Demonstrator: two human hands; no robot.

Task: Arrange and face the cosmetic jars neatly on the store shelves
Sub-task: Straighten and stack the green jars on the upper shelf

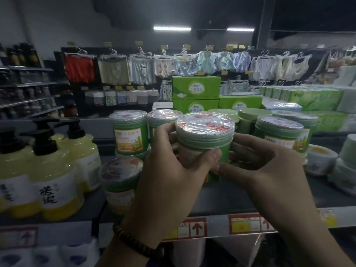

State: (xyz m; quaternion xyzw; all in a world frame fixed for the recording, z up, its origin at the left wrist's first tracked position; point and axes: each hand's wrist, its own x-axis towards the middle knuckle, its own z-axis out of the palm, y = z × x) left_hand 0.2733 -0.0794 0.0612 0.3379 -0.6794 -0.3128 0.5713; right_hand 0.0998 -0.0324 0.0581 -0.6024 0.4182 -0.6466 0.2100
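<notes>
A green cosmetic jar (205, 132) with a clear plastic-wrapped lid is held above the dark shelf (231, 197), in the middle of the view. My left hand (169, 170) grips its left side, thumb curled across the front. My right hand (258, 162) grips it from the right, fingers wrapped under and around. More green jars stand behind: one at the left (131, 132), one behind my left hand (163, 118), one at the right (279, 132). Another jar (119, 182) sits lower at the front left.
Yellow pump bottles (57, 170) crowd the shelf's left part. White jars (319, 158) stand at the right. Green boxes (195, 89) and tissue packs (312, 97) are stacked behind. Price tags (248, 224) line the shelf's front edge. Clothes hang on the far wall.
</notes>
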